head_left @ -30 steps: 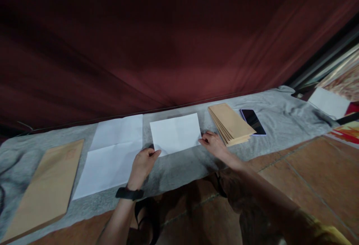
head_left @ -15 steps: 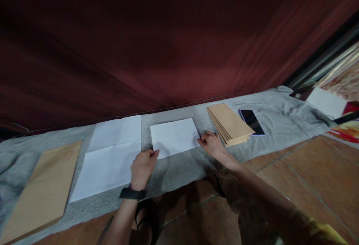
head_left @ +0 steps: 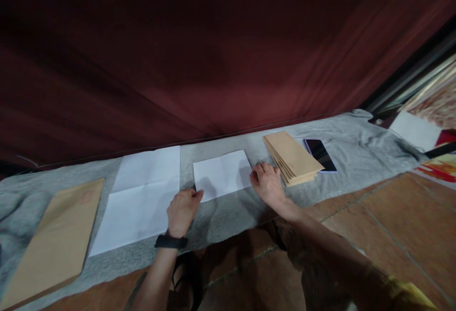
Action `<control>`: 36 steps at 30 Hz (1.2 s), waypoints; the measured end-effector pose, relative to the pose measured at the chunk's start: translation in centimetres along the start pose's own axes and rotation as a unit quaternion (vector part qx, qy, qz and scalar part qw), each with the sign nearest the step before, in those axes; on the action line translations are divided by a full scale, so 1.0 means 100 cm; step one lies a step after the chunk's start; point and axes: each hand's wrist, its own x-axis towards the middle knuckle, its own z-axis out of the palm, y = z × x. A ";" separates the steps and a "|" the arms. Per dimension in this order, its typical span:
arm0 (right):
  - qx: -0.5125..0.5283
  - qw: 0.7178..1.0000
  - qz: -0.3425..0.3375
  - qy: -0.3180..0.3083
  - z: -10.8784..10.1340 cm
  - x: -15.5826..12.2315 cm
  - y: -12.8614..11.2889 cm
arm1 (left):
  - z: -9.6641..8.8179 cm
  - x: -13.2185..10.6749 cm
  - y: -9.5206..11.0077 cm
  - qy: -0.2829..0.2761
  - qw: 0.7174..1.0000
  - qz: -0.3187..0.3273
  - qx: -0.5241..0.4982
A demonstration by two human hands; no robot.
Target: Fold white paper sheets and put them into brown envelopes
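Note:
A white sheet of paper, about half the size of the sheets beside it, lies flat on the grey cloth in front of me. My left hand has its thumb and fingers closed at the paper's near left corner. At the right edge, my right hand has curled fingers, with the thumb side against the paper; its fingertips are partly hidden. Just right of that hand rests a fanned stack of brown envelopes. Left of my left hand, larger white paper with a crease across it is spread out.
A large brown envelope lies at the far left of the grey cloth. Beside the envelope stack is a dark-screened phone. A dark red curtain hangs behind. Brown floor tiles run along the near side.
My right hand has shifted slightly up and its fingers are more raised and curled. The small paper's left edge sits a little further right. My left hand has barely moved.

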 end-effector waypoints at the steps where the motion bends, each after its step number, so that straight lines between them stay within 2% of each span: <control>1: 0.008 1.000 -0.014 0.021 0.000 -0.001 -0.004 | 0.001 0.000 0.000 0.001 1.000 0.001 -0.001; 4: 0.059 0.990 -0.113 0.058 0.002 -0.005 -0.019 | 0.002 0.000 -0.002 0.005 1.000 0.006 -0.001; 7: 0.111 0.967 -0.227 0.040 0.013 -0.012 -0.037 | 0.004 0.001 -0.003 0.011 1.000 0.012 0.001; 10: 0.123 0.957 -0.262 0.014 0.027 -0.017 -0.053 | 0.004 0.002 -0.004 0.006 1.000 0.012 -0.002; 17: 0.108 0.963 -0.248 -0.009 0.047 -0.017 -0.067 | 0.003 0.002 -0.005 -0.012 1.000 0.014 -0.021; 31: 0.088 0.972 -0.218 -0.017 0.050 -0.019 -0.070 | 0.000 -0.003 0.000 -0.007 1.000 -0.007 -0.019; 34: 0.087 0.972 -0.217 -0.019 0.049 -0.020 -0.070 | 0.001 -0.009 0.002 0.022 1.000 -0.012 0.001; 36: 0.085 0.973 -0.214 -0.022 0.047 -0.020 -0.071 | 0.005 -0.014 0.004 0.091 0.996 0.005 0.014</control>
